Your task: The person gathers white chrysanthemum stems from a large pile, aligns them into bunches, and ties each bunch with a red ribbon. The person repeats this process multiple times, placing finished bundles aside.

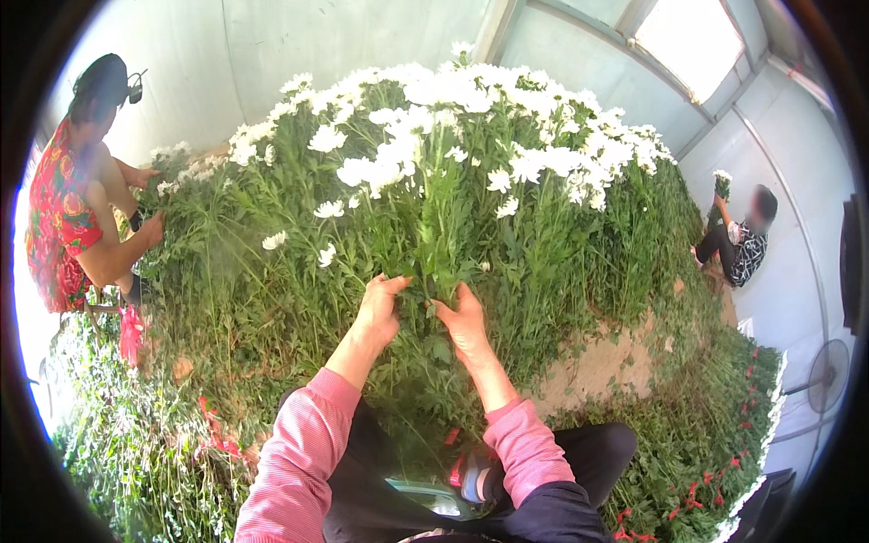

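Note:
A large heap of white chrysanthemums point(398, 172) with long leafy green stems fills the middle of the view. My left hand point(380, 309) is closed on some green stems at the heap's near side, thumb pointing inward. My right hand point(462, 321) grips stems just to the right of it, slightly lower, with its fingertips among the leaves. Below them are my lap and dark-trousered legs point(597, 448), with loose greenery between.
A person point(68, 208) in a red floral shirt handles stems at left. Another person point(742, 249) sits at right, holding flowers. Red-tied greenery point(706, 416) lies at lower right, near a standing fan point(824, 376). A bare patch of ground point(597, 371) shows right of my hands.

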{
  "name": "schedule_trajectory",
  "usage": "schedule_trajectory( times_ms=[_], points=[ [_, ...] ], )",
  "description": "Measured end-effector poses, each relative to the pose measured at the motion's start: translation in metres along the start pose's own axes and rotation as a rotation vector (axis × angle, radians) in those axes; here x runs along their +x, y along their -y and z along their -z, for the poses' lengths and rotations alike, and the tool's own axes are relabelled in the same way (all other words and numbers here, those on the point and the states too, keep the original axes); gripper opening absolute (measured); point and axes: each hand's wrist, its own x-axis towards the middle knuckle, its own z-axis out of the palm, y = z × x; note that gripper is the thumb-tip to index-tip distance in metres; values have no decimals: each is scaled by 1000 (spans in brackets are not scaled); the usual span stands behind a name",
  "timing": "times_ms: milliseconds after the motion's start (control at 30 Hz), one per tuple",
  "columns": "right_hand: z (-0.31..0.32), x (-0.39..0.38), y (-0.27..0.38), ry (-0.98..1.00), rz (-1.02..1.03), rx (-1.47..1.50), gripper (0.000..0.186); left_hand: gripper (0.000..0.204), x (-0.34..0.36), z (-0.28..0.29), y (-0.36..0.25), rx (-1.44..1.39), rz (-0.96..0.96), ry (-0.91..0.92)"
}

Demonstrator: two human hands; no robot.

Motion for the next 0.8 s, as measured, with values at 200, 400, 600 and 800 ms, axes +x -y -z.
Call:
schedule_trajectory(
  times_ms=[200, 400, 600, 800],
  points=[
    [14, -10, 1, 47, -161, 88, 49, 52, -2, -7, -7, -4, -40, -1],
    [8, -16, 0, 91, -108, -67, 49, 66, -8, -18, -3, 64, -24, 119],
    [9, -11, 16, 25, -143, 57, 47, 72, -20, -24, 1, 88, -12, 165],
    [15, -16, 1, 56, -171, -42, 44, 38, -15, -23, 5, 238, -60, 123]
  ],
)
